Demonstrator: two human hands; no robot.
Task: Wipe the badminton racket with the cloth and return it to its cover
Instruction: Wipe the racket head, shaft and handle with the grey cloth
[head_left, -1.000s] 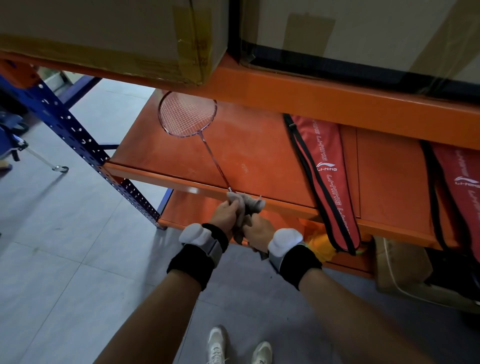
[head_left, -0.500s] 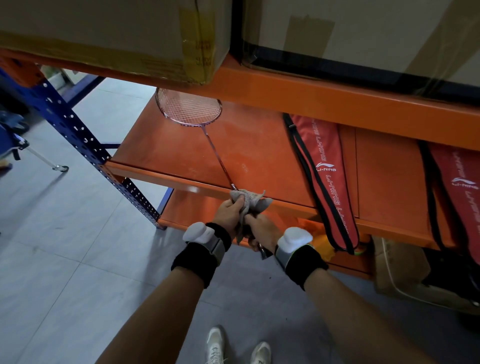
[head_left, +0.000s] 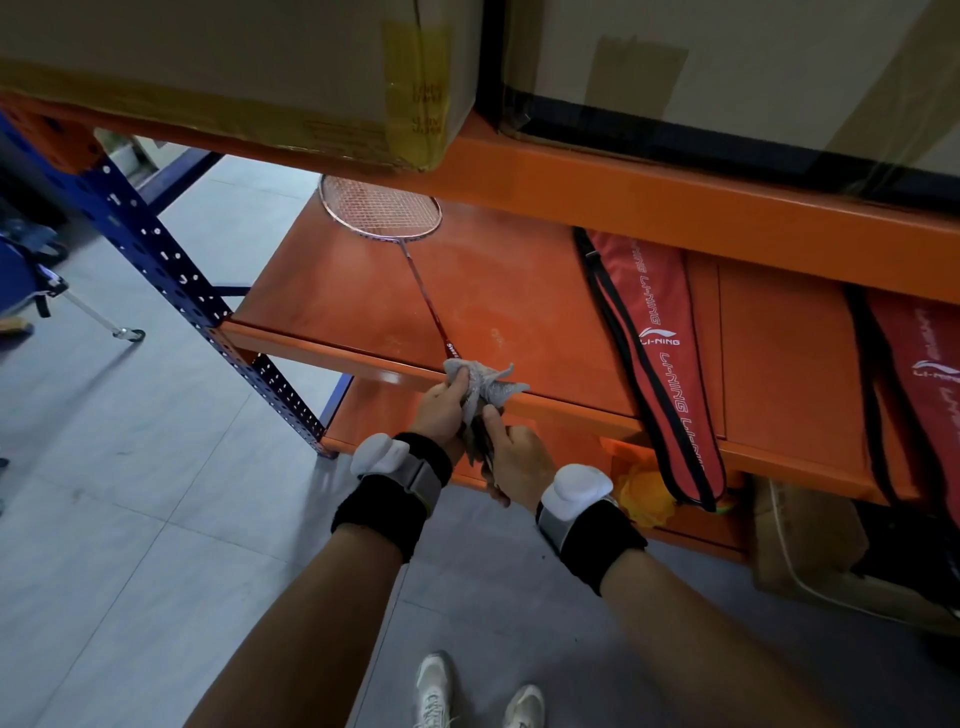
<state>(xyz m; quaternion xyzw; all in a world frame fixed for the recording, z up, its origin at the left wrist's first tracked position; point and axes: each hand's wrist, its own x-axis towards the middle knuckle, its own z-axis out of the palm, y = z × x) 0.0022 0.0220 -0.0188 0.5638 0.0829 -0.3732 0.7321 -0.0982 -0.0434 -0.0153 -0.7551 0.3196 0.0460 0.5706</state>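
Racket (head_left: 415, 270) — thin dark-red shaft, pale strung head; the head lies over the back of the orange shelf (head_left: 519, 291), partly hidden under the upper shelf beam, and the shaft slants down to the shelf's front edge.

Cloth (head_left: 480, 387) — light grey, crumpled, bunched around the shaft at the front edge of the shelf.

Cover (head_left: 657, 358) — red with black trim and white lettering, lying lengthwise on the shelf to the right of the racket, its lower end hanging over the front edge.

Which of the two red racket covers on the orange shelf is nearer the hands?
The red Li-Ning cover with black trim in mid-shelf, hanging over the front edge. It lies just right of the right hand; the other red cover sits at the frame's far right.
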